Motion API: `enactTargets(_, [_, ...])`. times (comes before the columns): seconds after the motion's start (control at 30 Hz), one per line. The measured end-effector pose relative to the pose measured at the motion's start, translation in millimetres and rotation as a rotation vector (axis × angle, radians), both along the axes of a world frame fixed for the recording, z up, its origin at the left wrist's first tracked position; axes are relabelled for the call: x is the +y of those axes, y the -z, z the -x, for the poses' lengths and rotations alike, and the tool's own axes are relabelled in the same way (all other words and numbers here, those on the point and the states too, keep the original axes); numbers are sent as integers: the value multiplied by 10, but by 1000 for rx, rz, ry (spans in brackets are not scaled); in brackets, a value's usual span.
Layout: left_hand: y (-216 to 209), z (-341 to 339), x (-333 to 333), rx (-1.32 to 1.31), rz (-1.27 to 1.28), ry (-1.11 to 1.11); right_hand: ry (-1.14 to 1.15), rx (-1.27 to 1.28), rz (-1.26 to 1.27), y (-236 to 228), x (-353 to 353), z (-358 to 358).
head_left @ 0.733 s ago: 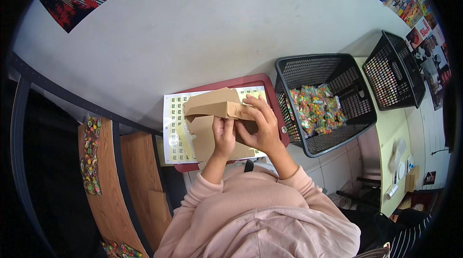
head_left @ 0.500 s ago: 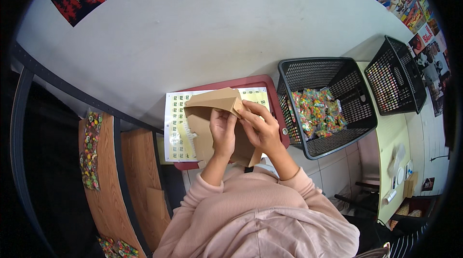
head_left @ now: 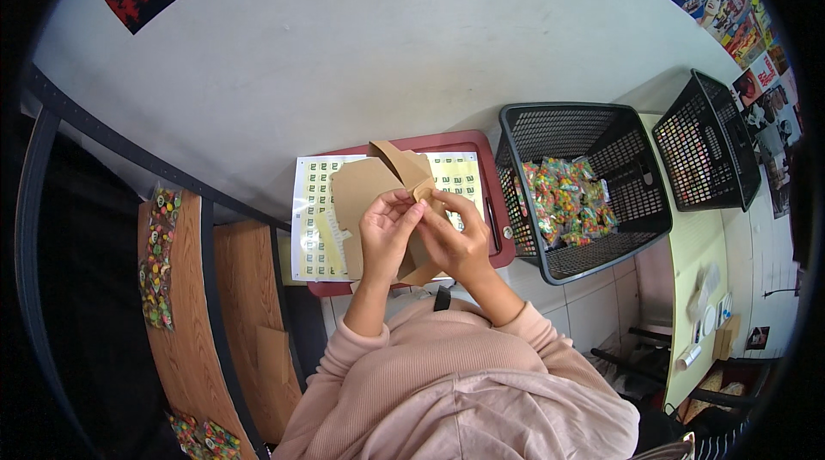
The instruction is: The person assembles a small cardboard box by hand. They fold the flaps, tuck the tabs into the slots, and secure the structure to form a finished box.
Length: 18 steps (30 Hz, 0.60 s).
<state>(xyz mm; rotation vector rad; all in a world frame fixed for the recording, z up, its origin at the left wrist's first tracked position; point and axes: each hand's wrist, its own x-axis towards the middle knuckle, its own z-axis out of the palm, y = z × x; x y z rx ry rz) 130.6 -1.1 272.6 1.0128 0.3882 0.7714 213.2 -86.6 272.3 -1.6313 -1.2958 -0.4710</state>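
A partly folded brown cardboard box (head_left: 363, 189) is between my hands, its flaps standing up at odd angles. My left hand (head_left: 387, 232) is closed, with thumb and forefinger pinching a corner fold of the cardboard. My right hand (head_left: 457, 235) grips the same corner from the other side, so the fingertips of both hands nearly meet. Under the box lie white and pale yellow sheets of small printed labels (head_left: 311, 237), spread over a dark red board (head_left: 496, 232). My fingers hide part of the fold.
A black plastic crate (head_left: 636, 194) with several bags of colourful sweets (head_left: 567, 202) stands to the right, another black crate (head_left: 709, 146) beyond it. On the left, a dark-framed wooden shelf (head_left: 191, 288) carries more sweet bags (head_left: 161, 258). A white wall (head_left: 387, 48) rises behind the board.
Both hands have shifted slightly, and the box has tilted so that its broad panel now shows to the left. One flap now sticks up at the top. Both hands still grip the corner.
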Motion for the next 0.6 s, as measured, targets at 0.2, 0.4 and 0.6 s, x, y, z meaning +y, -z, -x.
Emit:
enactTargets(0.2, [74, 134, 172, 98, -120, 77, -232, 200, 44, 101, -120, -43])
enactTargets(0.4, [-107, 272, 312, 307, -275, 526, -422, 23, 356, -433, -71, -391])
enactTargets(0.6, [-63, 297, 311, 286, -165, 679, -632, 610, 673, -250, -150, -480])
